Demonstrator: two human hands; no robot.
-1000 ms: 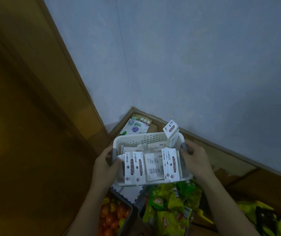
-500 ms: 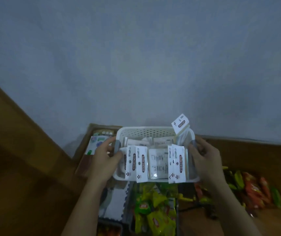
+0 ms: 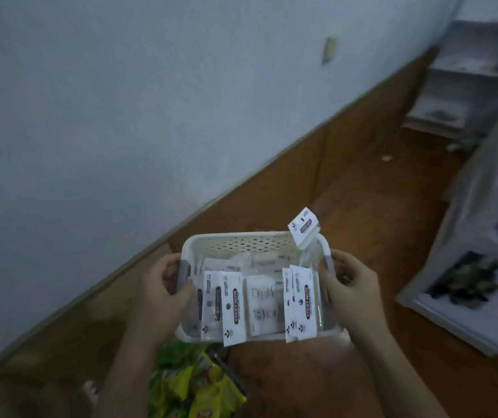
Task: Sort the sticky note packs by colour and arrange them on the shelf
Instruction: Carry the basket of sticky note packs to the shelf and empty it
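I hold a white perforated plastic basket (image 3: 235, 242) in front of me, above a brown wooden floor. My left hand (image 3: 163, 289) grips its grey left handle and my right hand (image 3: 348, 286) grips its right handle. Several sticky note packs (image 3: 234, 307) with white header cards lie in the basket, some hanging over its near rim. One pack (image 3: 304, 227) sticks up at the far right corner. The packs' colours do not show in the dim light. A pale shelf unit (image 3: 465, 82) stands at the far right, blurred.
A blue-grey wall (image 3: 121, 116) with a wooden skirting runs diagonally on the left. Yellow and green snack bags (image 3: 199, 387) lie on the floor below the basket. White sheets or boxes with dark prints (image 3: 468, 297) lie at the right.
The view has swung right with the basket still in both hands. The snack pile and tomato crate have slid out of view, and the shelf unit and white sheets have come into view.
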